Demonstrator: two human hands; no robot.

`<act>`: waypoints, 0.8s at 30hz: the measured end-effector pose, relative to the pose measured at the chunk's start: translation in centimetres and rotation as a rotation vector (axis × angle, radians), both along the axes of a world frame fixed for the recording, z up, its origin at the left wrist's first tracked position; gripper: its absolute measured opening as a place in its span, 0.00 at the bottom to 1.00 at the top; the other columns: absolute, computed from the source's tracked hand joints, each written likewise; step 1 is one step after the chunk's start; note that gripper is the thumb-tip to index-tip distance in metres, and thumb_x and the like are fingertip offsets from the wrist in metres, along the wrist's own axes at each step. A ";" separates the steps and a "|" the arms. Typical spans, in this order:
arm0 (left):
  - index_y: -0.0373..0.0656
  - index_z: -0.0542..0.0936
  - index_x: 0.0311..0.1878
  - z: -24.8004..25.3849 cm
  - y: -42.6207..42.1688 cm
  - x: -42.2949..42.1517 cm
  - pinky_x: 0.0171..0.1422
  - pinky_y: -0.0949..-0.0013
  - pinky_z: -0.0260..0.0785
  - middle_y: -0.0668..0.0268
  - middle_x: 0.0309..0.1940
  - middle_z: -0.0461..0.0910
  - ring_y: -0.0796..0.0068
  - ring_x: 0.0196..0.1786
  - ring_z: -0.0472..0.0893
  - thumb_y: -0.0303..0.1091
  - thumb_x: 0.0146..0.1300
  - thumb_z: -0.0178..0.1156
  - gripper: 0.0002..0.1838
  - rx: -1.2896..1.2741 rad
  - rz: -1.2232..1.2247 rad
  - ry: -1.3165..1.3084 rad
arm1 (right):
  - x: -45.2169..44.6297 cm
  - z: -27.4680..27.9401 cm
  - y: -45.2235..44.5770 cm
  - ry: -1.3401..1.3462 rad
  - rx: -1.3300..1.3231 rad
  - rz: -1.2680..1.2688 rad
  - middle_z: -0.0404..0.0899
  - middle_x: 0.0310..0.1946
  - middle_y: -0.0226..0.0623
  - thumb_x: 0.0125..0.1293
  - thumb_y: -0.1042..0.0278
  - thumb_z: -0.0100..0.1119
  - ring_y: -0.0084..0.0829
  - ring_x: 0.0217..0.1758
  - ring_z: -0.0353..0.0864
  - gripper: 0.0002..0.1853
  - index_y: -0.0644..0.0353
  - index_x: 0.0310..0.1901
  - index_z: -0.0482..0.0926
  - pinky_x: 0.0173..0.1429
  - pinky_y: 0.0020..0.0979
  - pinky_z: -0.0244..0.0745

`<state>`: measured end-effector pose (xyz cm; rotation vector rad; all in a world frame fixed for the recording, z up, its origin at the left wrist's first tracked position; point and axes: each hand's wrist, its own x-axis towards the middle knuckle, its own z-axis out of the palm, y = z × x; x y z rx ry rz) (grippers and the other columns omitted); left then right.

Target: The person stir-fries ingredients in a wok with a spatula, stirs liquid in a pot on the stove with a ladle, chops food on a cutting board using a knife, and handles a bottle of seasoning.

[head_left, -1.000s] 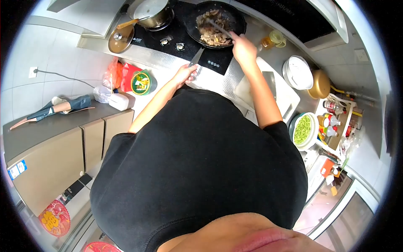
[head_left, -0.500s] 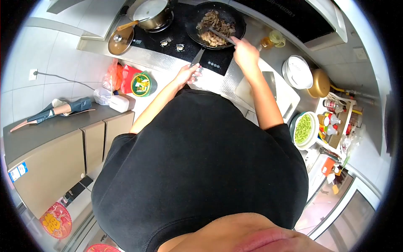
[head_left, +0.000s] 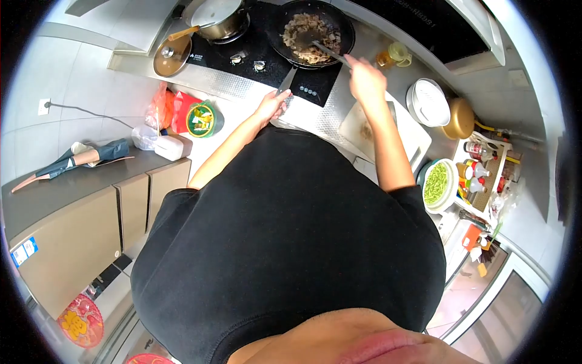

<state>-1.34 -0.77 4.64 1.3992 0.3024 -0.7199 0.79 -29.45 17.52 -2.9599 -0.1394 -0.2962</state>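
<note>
A black wok (head_left: pixel 341 30) sits on the black gas hob (head_left: pixel 270 60), with browned sliced meat (head_left: pixel 301 28) spread in its bottom. My left hand (head_left: pixel 273 105) is closed round the end of the wok's handle (head_left: pixel 287 79). My right hand (head_left: pixel 367 82) grips the long handle of a spatula (head_left: pixel 330 52), held at the wok's right rim. The spatula's dark blade rests among the meat pieces. Below my right forearm lies a white cutting board (head_left: pixel 357 126) with a knife blade partly hidden by the arm.
A steel pot (head_left: pixel 227 24) with pale liquid and a wooden-handled utensil stands left, beside a glass lid (head_left: pixel 172 57). Right are white bowls (head_left: pixel 429 103), a golden pot (head_left: pixel 461 119), an oil jug (head_left: pixel 397 53) and a colander of chopped green vegetables (head_left: pixel 436 184). A green bin (head_left: pixel 201 119) stands lower left.
My right hand has moved right and slightly down with the spatula, its blade now further right in the wok. The meat has been shifted together. My left hand stays on the handle.
</note>
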 end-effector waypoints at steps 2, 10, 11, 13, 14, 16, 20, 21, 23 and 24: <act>0.42 0.78 0.51 0.0 -0.2 -0.2 0.16 0.78 0.49 0.72 0.23 0.73 0.87 0.14 0.61 0.50 0.74 0.63 0.19 0.020 0.018 0.001 | -2.3 4.6 -0.2 0.078 -0.030 -0.033 0.85 0.47 0.47 0.67 0.74 0.53 0.51 0.46 0.89 0.23 0.46 0.62 0.84 0.52 0.48 0.84; 0.43 0.76 0.49 0.3 0.0 -0.2 0.17 0.78 0.49 0.74 0.23 0.73 0.88 0.15 0.62 0.49 0.75 0.63 0.17 -0.042 -0.019 0.006 | 3.2 -2.2 0.1 0.096 -0.007 -0.159 0.84 0.50 0.49 0.68 0.73 0.52 0.53 0.50 0.88 0.25 0.48 0.66 0.79 0.55 0.49 0.83; 0.43 0.76 0.48 0.4 0.0 -0.3 0.17 0.78 0.50 0.74 0.23 0.73 0.88 0.15 0.62 0.48 0.75 0.63 0.17 -0.039 -0.015 0.011 | 4.2 -3.9 0.5 0.081 0.042 -0.201 0.83 0.50 0.50 0.69 0.72 0.51 0.54 0.50 0.87 0.25 0.48 0.68 0.77 0.55 0.50 0.82; 0.44 0.76 0.47 0.4 0.0 -0.4 0.17 0.78 0.50 0.74 0.23 0.73 0.88 0.16 0.62 0.48 0.75 0.63 0.17 -0.024 -0.007 -0.002 | 5.2 -6.0 2.3 0.049 0.107 -0.210 0.83 0.50 0.50 0.70 0.70 0.52 0.55 0.50 0.87 0.25 0.49 0.68 0.76 0.54 0.51 0.82; 0.44 0.75 0.47 0.4 -0.1 -0.3 0.17 0.78 0.51 0.74 0.23 0.74 0.88 0.16 0.63 0.48 0.75 0.63 0.17 -0.012 -0.007 -0.015 | 5.3 -6.9 3.1 0.015 0.170 -0.227 0.83 0.50 0.51 0.71 0.67 0.53 0.56 0.49 0.86 0.24 0.51 0.69 0.75 0.54 0.53 0.81; 0.43 0.75 0.47 -0.1 0.0 -0.2 0.17 0.78 0.51 0.73 0.24 0.75 0.87 0.16 0.62 0.48 0.75 0.63 0.17 0.004 -0.009 -0.018 | 4.3 -6.8 4.4 0.076 0.193 -0.202 0.83 0.49 0.47 0.73 0.65 0.53 0.56 0.48 0.86 0.23 0.43 0.69 0.76 0.54 0.53 0.81; 0.42 0.74 0.47 -0.7 0.5 -0.2 0.17 0.79 0.55 0.70 0.29 0.80 0.86 0.17 0.67 0.48 0.76 0.61 0.17 -0.037 -0.041 -0.010 | 1.2 -2.4 2.4 0.144 0.116 -0.112 0.83 0.51 0.45 0.65 0.73 0.55 0.52 0.49 0.88 0.28 0.42 0.67 0.79 0.54 0.51 0.83; 0.42 0.74 0.48 -0.7 0.5 -0.4 0.17 0.79 0.57 0.68 0.31 0.81 0.86 0.17 0.69 0.48 0.77 0.60 0.17 -0.044 -0.059 -0.007 | 0.6 -1.2 1.6 0.138 0.080 -0.121 0.84 0.51 0.46 0.65 0.72 0.54 0.52 0.50 0.88 0.27 0.43 0.66 0.80 0.55 0.51 0.83; 0.42 0.75 0.49 -1.3 0.6 -0.3 0.18 0.79 0.59 0.68 0.32 0.82 0.85 0.19 0.71 0.49 0.77 0.59 0.18 -0.053 -0.073 -0.004 | 0.5 0.1 0.9 0.172 0.050 -0.188 0.84 0.52 0.47 0.65 0.73 0.55 0.52 0.52 0.87 0.28 0.45 0.67 0.79 0.56 0.50 0.83; 0.42 0.76 0.51 -1.5 0.7 -0.2 0.19 0.79 0.61 0.67 0.34 0.83 0.84 0.20 0.73 0.50 0.78 0.58 0.19 -0.061 -0.085 -0.007 | 0.9 -0.1 0.8 0.175 0.048 -0.225 0.84 0.53 0.47 0.65 0.73 0.55 0.52 0.52 0.87 0.28 0.46 0.68 0.78 0.56 0.50 0.82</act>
